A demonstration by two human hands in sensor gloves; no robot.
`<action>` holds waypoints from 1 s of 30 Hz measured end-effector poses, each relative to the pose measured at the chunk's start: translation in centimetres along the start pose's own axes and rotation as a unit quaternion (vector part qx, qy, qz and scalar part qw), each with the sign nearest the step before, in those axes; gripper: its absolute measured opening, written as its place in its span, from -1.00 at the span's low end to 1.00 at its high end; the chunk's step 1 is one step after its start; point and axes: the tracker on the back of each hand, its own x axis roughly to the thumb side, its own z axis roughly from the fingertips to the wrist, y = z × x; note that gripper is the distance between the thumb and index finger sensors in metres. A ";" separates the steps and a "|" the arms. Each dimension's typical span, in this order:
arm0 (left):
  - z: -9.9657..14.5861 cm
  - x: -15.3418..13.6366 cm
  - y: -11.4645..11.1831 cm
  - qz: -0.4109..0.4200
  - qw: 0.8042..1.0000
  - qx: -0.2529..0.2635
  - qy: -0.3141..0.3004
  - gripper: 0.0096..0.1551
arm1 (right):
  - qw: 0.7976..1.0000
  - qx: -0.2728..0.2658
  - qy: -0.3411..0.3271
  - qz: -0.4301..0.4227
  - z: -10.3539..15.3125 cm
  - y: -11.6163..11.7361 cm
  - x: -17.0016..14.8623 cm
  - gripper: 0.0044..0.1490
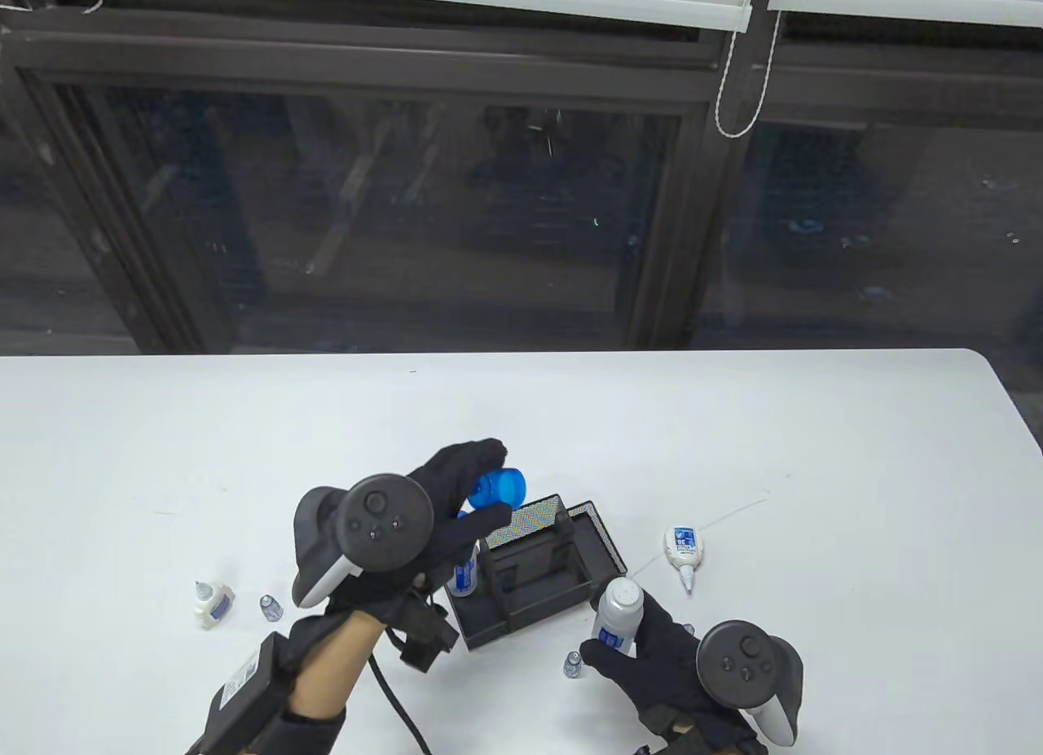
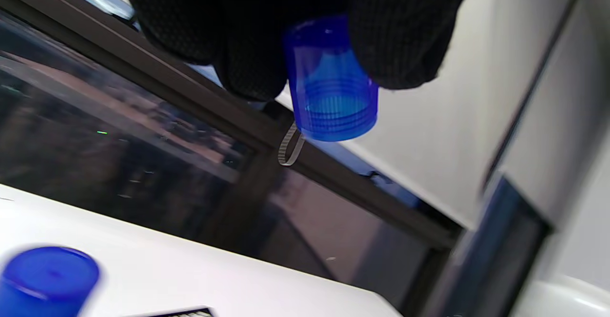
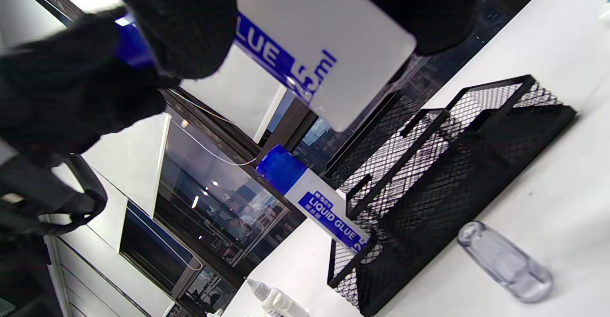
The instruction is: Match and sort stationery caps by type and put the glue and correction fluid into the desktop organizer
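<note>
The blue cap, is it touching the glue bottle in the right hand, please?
Apart: the table view shows the blue cap in the left hand, well clear of the glue bottle.

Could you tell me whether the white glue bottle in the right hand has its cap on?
Off: the left hand holds the translucent blue cap apart from the white glue bottle.

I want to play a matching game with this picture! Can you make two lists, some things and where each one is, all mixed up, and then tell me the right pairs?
Things:
1. blue cap
2. uncapped glue bottle
3. capped liquid glue bottle
4. small clear cap

Places:
A. standing in the black mesh organizer
B. lying on the white table
C. pinched in the left hand
D. held in the right hand

Pairs: 1-C, 2-D, 3-A, 4-B
</note>
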 end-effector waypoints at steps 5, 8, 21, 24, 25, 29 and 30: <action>2.3 2.5 -2.9 0.042 0.998 -0.036 -0.039 -0.26 | 1.000 0.013 -0.005 0.003 -0.1 0.5 0.2 -0.08; 2.9 3.5 -4.6 0.029 0.997 -0.044 -0.059 -0.27 | 1.000 0.022 -0.004 0.008 -0.1 0.9 0.3 -0.08; 2.2 5.9 -8.1 -0.080 0.992 -0.020 -0.099 -0.33 | 0.998 0.058 0.009 0.023 -0.3 2.1 0.0 -0.09; 2.1 5.9 -8.6 -0.070 0.991 -0.016 -0.109 -0.33 | 0.998 0.059 0.008 0.018 -0.3 2.2 -0.1 -0.09; 2.0 5.8 -8.7 -0.062 0.992 -0.021 -0.112 -0.36 | 0.998 0.058 0.008 0.017 -0.3 2.2 -0.1 -0.09; 1.7 5.8 -8.9 -0.004 0.977 -0.131 -0.168 -0.34 | 0.998 0.061 0.007 0.005 -0.3 2.1 -0.2 -0.09; 1.8 5.7 -8.9 -0.002 0.979 -0.126 -0.163 -0.32 | 0.998 0.061 0.006 0.004 -0.3 2.1 -0.1 -0.09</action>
